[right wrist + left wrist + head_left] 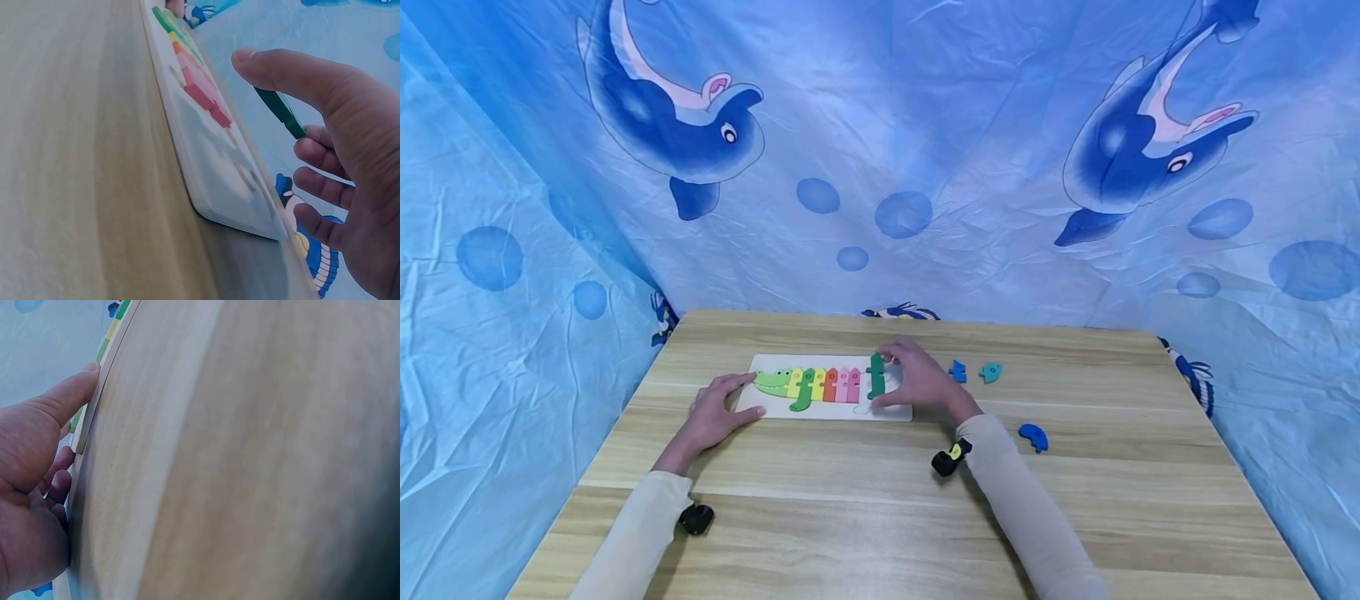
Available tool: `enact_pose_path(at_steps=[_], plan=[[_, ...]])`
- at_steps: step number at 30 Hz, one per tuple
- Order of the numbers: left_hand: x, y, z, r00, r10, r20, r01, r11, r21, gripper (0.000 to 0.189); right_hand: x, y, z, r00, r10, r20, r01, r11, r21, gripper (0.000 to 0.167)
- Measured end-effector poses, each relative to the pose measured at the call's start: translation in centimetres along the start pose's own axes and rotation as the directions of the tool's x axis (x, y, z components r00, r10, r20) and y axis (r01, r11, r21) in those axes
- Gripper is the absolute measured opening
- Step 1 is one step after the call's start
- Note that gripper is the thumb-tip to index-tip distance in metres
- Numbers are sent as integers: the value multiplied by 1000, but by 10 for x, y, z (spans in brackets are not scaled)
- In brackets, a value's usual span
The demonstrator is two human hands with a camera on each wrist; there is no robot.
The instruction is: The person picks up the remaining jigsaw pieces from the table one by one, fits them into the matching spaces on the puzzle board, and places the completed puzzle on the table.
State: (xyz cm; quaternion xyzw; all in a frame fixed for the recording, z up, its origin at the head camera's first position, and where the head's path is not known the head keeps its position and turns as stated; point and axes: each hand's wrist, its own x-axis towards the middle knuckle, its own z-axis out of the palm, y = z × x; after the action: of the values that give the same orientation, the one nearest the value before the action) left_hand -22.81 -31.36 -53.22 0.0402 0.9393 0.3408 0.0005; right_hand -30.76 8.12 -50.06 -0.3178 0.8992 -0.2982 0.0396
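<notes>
A white puzzle board [831, 413] lies on the table, its crocodile head [772, 382], green leg piece [802, 393] and several yellow, red and pink body pieces set in a row. My left hand [711, 415] holds the board's left end, the thumb [78, 390] on its near edge and the fingers round the far side. Over the board's right part, my right hand [925, 379] pinches a dark green puzzle piece [877, 377] between thumb and fingers. In the right wrist view that green piece [281, 114] is raised above the board's bare recesses [240, 172].
Right of the board lie a small blue piece [957, 372] and a teal piece [991, 372]. Nearer on the right is a curved blue piece [1034, 437]. A blue dolphin-print cloth [865, 283] hangs behind and beside the wooden table [850, 533].
</notes>
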Motion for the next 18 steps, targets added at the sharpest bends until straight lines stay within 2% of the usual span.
enact_pose_path(at_steps=[10, 18], plan=[[-2, 2, -1, 1000, -14, -1, 14, 1000, -4, 76, 2, -5, 11, 1000, -17, 16, 17, 1000, -14, 99], [1, -2, 0, 1000, -23, 9, 23, 1000, -2, 78, 4, -7, 16, 999, 18, 39, -17, 999, -38, 98]])
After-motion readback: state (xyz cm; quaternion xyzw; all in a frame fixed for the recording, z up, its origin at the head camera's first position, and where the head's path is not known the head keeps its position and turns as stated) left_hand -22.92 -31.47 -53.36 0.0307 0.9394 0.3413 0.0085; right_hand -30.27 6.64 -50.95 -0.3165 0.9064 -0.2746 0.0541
